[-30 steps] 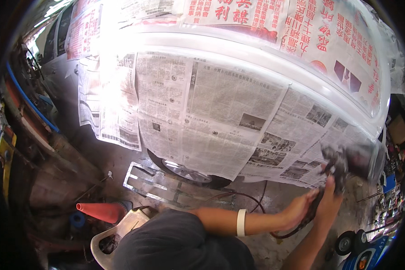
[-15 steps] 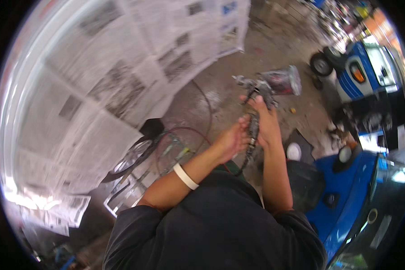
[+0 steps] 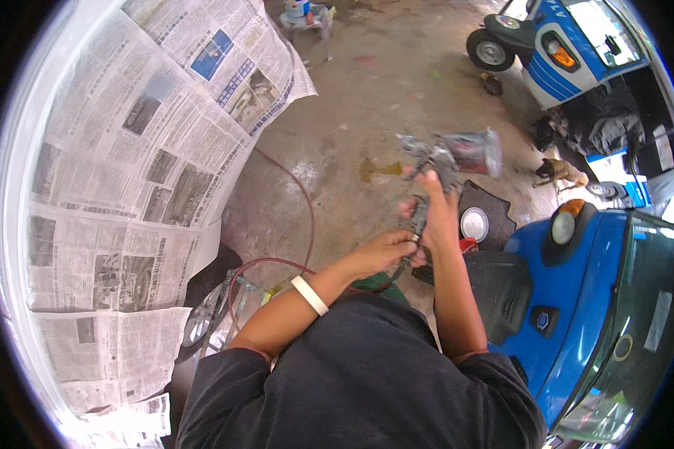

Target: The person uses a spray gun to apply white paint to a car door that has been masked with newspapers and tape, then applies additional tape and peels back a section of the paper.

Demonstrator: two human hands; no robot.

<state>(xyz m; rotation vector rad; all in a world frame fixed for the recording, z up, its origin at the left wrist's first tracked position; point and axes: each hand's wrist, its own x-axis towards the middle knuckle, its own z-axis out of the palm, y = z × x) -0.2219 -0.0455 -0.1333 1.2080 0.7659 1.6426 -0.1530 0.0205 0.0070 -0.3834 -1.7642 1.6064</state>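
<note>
My right hand [image 3: 436, 217] grips the handle of a grey paint spray gun [image 3: 445, 159], whose metal cup points right. Just below it, my left hand [image 3: 382, 251], with a white wristband on its wrist, pinches the fitting at the base of the gun's handle where the hose joins. A dark red air hose [image 3: 277, 263] loops from that fitting across the concrete floor toward the left. Both forearms reach up from my dark shirt at the lower edge.
A white vehicle body [image 3: 11, 224] masked with sheets of newspaper [image 3: 127, 202] curves along the left. Blue three-wheeled vehicles [image 3: 599, 277] stand at the right and upper right. A dog [image 3: 558, 172] stands on the stained concrete. A small stool [image 3: 307, 19] sits at the top.
My view has swung away from the masked vehicle toward the floor and the blue vehicles. Both hands stayed on the spray gun, which now sits nearer the middle of the picture.
</note>
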